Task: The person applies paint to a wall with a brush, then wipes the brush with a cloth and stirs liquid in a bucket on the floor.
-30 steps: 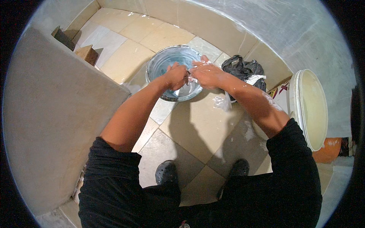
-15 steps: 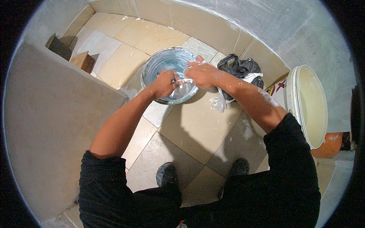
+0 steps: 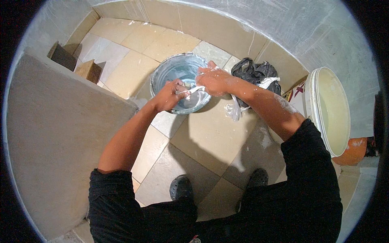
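Both hands are over a blue-grey bucket (image 3: 156,77) on the tiled floor, its inside smeared white and pale blue. My left hand (image 3: 170,95) has its fingers bent closed at the bucket's near left side. At the right side of the rim is my right hand (image 3: 212,80), closed and spotted with white paste. Between them runs a thin white strip (image 3: 196,90), smeared with paste; its material is unclear. Both hands appear to grip it. White smears also mark my right forearm.
Right of the bucket lie a black plastic bag (image 3: 259,73) and a crumpled clear plastic piece (image 3: 233,110). A large white bucket (image 3: 332,113) stands tilted at the right, beside an orange object (image 3: 351,153). A low wall (image 3: 69,133) borders the left, with a wooden block (image 3: 88,71) behind it.
My left hand has shifted slightly left and down, away from the right hand. More of the white strip shows between them. My right hand has barely moved.
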Tool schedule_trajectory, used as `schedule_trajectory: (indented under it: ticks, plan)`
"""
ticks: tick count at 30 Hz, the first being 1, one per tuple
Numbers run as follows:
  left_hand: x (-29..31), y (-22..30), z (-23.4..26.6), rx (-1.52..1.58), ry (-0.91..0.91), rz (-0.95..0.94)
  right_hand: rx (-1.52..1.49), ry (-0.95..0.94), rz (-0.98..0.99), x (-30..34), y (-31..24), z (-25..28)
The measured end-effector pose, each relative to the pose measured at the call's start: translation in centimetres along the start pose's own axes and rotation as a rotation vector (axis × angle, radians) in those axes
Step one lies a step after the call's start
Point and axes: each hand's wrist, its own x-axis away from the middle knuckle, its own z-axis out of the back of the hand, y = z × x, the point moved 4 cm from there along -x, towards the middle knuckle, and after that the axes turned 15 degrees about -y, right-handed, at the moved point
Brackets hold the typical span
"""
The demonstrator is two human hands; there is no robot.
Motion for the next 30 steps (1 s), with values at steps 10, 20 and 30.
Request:
schedule_trajectory:
  ticks: [10,20,30]
  plan:
    - [1.8,-0.6,0.9,0.144,-0.030,0.080,-0.005,-0.019,-0.071,0.1,-0.2,0.3]
    - [0.8,-0.1,0.6,0.455,-0.077,0.205,0.049,-0.058,-0.090,-0.3,-0.7,-0.3]
    - [1.8,0.0,1.7,0.381,-0.236,0.243,0.068,-0.074,-0.092,-0.5,-1.0,-0.2]
